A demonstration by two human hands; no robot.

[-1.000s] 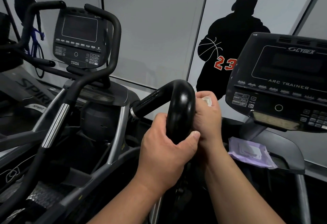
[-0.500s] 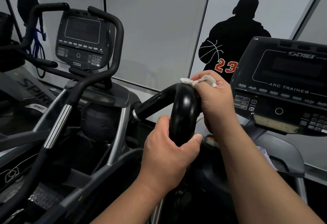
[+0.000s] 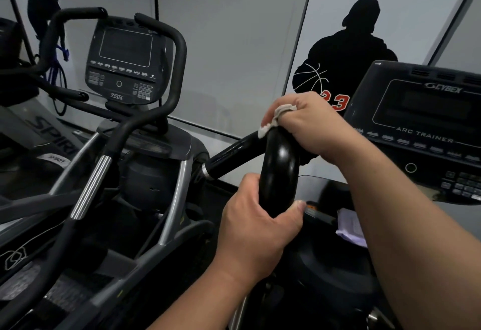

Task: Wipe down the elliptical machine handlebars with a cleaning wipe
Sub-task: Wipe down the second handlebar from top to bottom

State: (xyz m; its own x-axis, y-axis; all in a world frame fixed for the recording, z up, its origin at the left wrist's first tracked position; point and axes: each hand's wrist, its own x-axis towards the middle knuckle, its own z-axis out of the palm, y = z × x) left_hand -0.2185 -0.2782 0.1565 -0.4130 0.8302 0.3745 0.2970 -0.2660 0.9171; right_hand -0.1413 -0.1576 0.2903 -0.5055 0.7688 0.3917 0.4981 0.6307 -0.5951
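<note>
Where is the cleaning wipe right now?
In the head view, the cleaning wipe sits centre-right, bunched under the right hand on top of the black handlebar bend, above the left hand gripping lower down.

The curved black rubber handlebar (image 3: 279, 168) rises in the middle foreground. The left hand (image 3: 256, 228) grips its lower part; the right hand (image 3: 309, 124) sits on its top bend, pinching the crumpled white cleaning wipe (image 3: 276, 118) against it. To the right stands the dark Cybex console panel (image 3: 426, 131), with the pale purple wipe packet (image 3: 350, 227) below it, behind the right forearm. To the left, farther back, stands the second dark machine console (image 3: 125, 66), before the grey wall panels (image 3: 229, 38).
</note>
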